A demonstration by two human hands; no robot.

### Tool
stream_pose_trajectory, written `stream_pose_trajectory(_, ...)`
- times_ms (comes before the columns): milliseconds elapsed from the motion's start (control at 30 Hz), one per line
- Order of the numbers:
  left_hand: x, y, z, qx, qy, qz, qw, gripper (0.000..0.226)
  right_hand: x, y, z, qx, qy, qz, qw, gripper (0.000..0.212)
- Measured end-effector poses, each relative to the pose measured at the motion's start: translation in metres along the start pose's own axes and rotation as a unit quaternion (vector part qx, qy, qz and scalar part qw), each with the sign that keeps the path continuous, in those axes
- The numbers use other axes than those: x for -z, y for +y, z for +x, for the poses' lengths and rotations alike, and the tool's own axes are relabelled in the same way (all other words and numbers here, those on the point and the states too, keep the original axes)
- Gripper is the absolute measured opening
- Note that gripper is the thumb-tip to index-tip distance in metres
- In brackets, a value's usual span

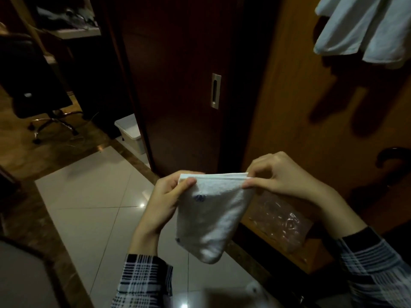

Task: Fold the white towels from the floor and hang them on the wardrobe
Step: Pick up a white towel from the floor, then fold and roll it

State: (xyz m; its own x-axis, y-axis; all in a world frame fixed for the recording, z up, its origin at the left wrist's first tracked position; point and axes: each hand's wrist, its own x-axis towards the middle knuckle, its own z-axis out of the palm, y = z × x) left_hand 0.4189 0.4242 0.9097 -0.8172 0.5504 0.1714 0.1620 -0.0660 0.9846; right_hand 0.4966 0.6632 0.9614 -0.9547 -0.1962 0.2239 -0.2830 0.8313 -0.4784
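Two hands (165, 205) (282, 176) pinch one folded towel (211, 216); two towels (364, 27) hung.

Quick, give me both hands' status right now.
Left hand: pinching the top left corner of the small folded white terry towel.
Right hand: pinching the same towel's top right corner.

Count: white towels, 2 — one folded towel (209, 216) near centre, one hanging towel (364, 30) far right. Hands 2: left hand (165, 203), right hand (282, 176). White bin (130, 132), 1. Office chair (35, 85), 1.
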Motion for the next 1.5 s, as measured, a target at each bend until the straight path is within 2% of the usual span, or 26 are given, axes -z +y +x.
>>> stream_pose_trajectory(100, 0.015, -0.006, 0.002, 0.013, -0.026, 0.093, 0.995, 0.014, -0.003, -0.005, -0.003, 0.041, 0.011, -0.025, 0.999, 0.035)
stream_pose_trajectory(200, 0.019, -0.014, 0.004, 0.017, -0.017, 0.165, 0.986, 0.019, -0.008, -0.004, -0.003, 0.068, 0.011, -0.027, 0.997, 0.031)
stream_pose_trajectory(333, 0.012, -0.018, 0.011, 0.073, 0.036, -0.008, 0.997, 0.018, -0.018, 0.008, -0.005, -0.002, 0.097, 0.109, 0.989, 0.009)
stream_pose_trajectory(467, -0.001, -0.027, 0.018, 0.093, 0.077, -0.089, 0.989, 0.019, -0.034, 0.016, -0.005, -0.01, 0.141, 0.074, 0.987, 0.019)
stream_pose_trajectory(600, -0.005, -0.036, 0.026, 0.082, 0.118, -0.072, 0.987, 0.022, -0.041, 0.014, -0.007, -0.004, 0.145, 0.073, 0.987, 0.03)
stream_pose_trajectory(700, -0.008, -0.041, 0.031, 0.064, 0.133, -0.046, 0.988, 0.022, -0.045, 0.017, -0.009, 0.027, 0.097, 0.009, 0.995, 0.043)
stream_pose_trajectory(767, -0.011, -0.042, 0.033, 0.049, 0.126, -0.03, 0.99, 0.02, -0.044, 0.013, -0.011, 0.063, 0.032, -0.053, 0.996, 0.041)
stream_pose_trajectory(833, -0.016, -0.043, 0.033, 0.04, 0.106, -0.026, 0.993, 0.02, -0.041, 0.003, -0.012, 0.104, -0.022, -0.118, 0.987, 0.037)
stream_pose_trajectory(933, -0.019, -0.046, 0.033, 0.038, 0.074, -0.005, 0.997, 0.021, -0.038, -0.015, -0.013, 0.091, -0.134, -0.147, 0.976, 0.046)
stream_pose_trajectory(1000, -0.019, -0.048, 0.033, 0.031, 0.061, 0.022, 0.997, 0.022, -0.043, -0.017, -0.011, 0.126, -0.181, -0.223, 0.95, 0.046)
stream_pose_trajectory(1033, -0.018, -0.048, 0.033, 0.027, 0.056, 0.03, 0.998, 0.022, -0.046, -0.016, -0.009, 0.167, -0.178, -0.285, 0.927, 0.04)
stream_pose_trajectory(1100, -0.018, -0.046, 0.031, 0.019, 0.04, 0.036, 0.998, 0.023, -0.052, -0.011, -0.006, 0.25, -0.096, -0.362, 0.893, 0.023)
stream_pose_trajectory(1167, -0.019, -0.044, 0.031, 0.011, 0.028, 0.045, 0.999, 0.024, -0.054, -0.009, -0.003, 0.316, -0.036, -0.372, 0.872, 0.011)
stream_pose_trajectory(1233, -0.02, -0.043, 0.031, 0.011, 0.025, 0.047, 0.999, 0.024, -0.054, -0.008, 0.0, 0.349, -0.036, -0.362, 0.863, 0.009)
stream_pose_trajectory(1300, -0.022, -0.043, 0.03, 0.016, 0.033, 0.041, 0.998, 0.023, -0.053, -0.007, 0.004, 0.339, -0.031, -0.355, 0.871, 0.011)
stream_pose_trajectory(1433, -0.031, -0.042, 0.026, 0.044, 0.04, 0.018, 0.998, 0.016, -0.047, -0.001, 0.013, 0.245, 0.03, -0.281, 0.927, 0.01)
stream_pose_trajectory(1500, -0.036, -0.041, 0.026, 0.038, 0.036, 0.022, 0.998, 0.014, -0.044, -0.001, 0.017, 0.191, 0.066, -0.242, 0.949, 0.018)
